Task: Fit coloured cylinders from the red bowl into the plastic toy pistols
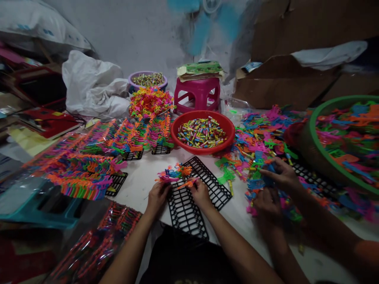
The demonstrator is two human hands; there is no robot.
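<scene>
In the head view, a black plastic grid rack [187,211] lies before me, overlapping another black rack [215,185]. Several bright plastic toy pieces [174,172] stand in a row at its far end. My right hand [201,193] pinches a small orange plastic toy piece [186,184] over the rack. My left hand [158,196] is closed at the rack's left edge, beside the pink pieces; what its fingertips hold is hidden. Just beyond sits a red basin [174,139] of small colourful tubes [201,132].
Filled racks of toy pieces [85,169] stand at left. At right, a co-worker's hands [280,175] handle loose pieces from a pile [260,138], near a green basket [318,148]. Behind are a magenta stool [197,92], a purple basin [130,81] and cardboard boxes [275,85].
</scene>
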